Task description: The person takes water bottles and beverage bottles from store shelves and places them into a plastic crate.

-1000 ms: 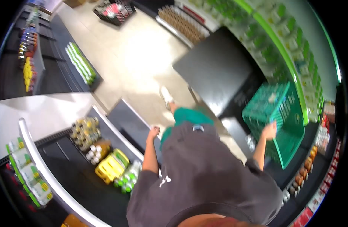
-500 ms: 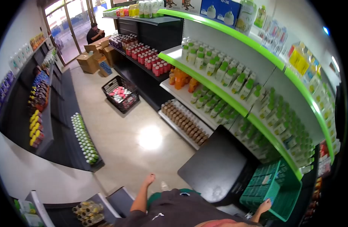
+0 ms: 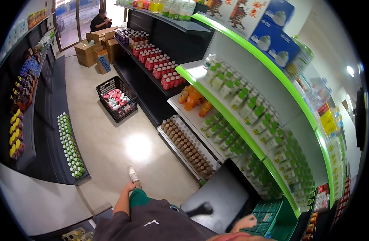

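My left hand (image 3: pixel 130 186) hangs low beside my green shorts, near my white shoe (image 3: pixel 133 174); its fingers look curled, but they are too small to make out what, if anything, is in them. My right hand (image 3: pixel 248 221) is at the lower right, by the near side of the green crate (image 3: pixel 286 219), with its fingers bent and partly blurred. A dark flat-topped surface (image 3: pixel 216 197) lies between me and the green-edged shelves. Rows of green-capped bottles (image 3: pixel 262 122) fill those shelves.
A black basket (image 3: pixel 117 98) of red and white items stands on the floor. Cardboard boxes (image 3: pixel 87 53) and a seated person (image 3: pixel 100 21) are at the back. Dark shelves (image 3: pixel 44 132) with bottles line the left. Brown-capped bottles (image 3: pixel 188 148) sit on the low right shelf.
My body and view have shifted; the basket and shelves sit further left. My right hand has moved away from the green crate's rim. My white shoe shows further forward beside my left hand.
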`<state>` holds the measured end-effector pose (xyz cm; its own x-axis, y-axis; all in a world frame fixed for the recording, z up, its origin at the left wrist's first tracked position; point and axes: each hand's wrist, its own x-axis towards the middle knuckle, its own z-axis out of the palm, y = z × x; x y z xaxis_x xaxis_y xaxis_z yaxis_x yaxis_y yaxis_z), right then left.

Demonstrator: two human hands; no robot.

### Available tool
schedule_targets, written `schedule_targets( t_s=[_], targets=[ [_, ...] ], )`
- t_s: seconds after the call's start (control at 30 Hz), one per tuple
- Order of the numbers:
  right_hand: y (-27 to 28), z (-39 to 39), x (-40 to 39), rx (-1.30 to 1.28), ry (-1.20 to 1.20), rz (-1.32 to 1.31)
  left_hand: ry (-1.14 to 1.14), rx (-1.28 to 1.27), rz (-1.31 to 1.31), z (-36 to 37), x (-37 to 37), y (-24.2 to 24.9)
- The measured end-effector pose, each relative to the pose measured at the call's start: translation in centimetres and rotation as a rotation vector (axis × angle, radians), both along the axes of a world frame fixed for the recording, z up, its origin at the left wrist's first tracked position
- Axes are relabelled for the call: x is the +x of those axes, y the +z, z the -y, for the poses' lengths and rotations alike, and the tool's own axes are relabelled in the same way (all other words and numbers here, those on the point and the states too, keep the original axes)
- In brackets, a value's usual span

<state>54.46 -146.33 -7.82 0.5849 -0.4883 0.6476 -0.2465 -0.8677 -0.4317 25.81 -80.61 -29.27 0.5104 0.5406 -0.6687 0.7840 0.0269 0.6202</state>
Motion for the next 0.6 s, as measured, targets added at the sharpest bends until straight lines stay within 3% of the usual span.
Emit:
schedule_targets(
  t_s=[0.1,0.13,0.17,0.23,0.3,0.4,0.5,0.53,0.6],
  targets=[
    [1.8,-20.2,-1.8,0.108,0.399,0.033,-0.031,-0.158,-0.165,-6.1,-1.8,0.4],
    [0.5,-25.4,-2.3,0.198,0.533,-0.066,-0.049,-0.154,-0.209,-8.2,-2.8,0.1],
    [-0.4,-30.2,-2.4,0.118,0.623,-0.230,-0.058,-0.148,-0.242,-10.1,-3.0,0.0],
    [-2.4,-39.5,-2.3,0.206,0.935,-0.288,0.172,-0.151,-0.229,-13.0,-3.1,2.4],
    [-2.8,-47.5,-2.3,0.188,1.204,-0.323,0.189,-0.150,-0.196,-17.2,-2.4,2.5],
    [-0.6,-55.3,-1.7,0.162,1.358,-0.536,0.155,-0.064,-0.113,-22.7,-2.7,-0.1],
    [-0.2,-59.2,0.2,0.202,1.365,-0.636,0.284,-0.030,-0.003,-25.8,-1.8,1.0],
    [-1.3,-59.6,1.6,0.064,1.350,-0.674,0.368,-0.079,0.051,-26.6,-0.9,2.2],
    [-4.9,-59.1,4.3,0.172,1.243,-0.990,0.380,-0.135,0.020,-28.0,0.4,3.4]
  ],
)
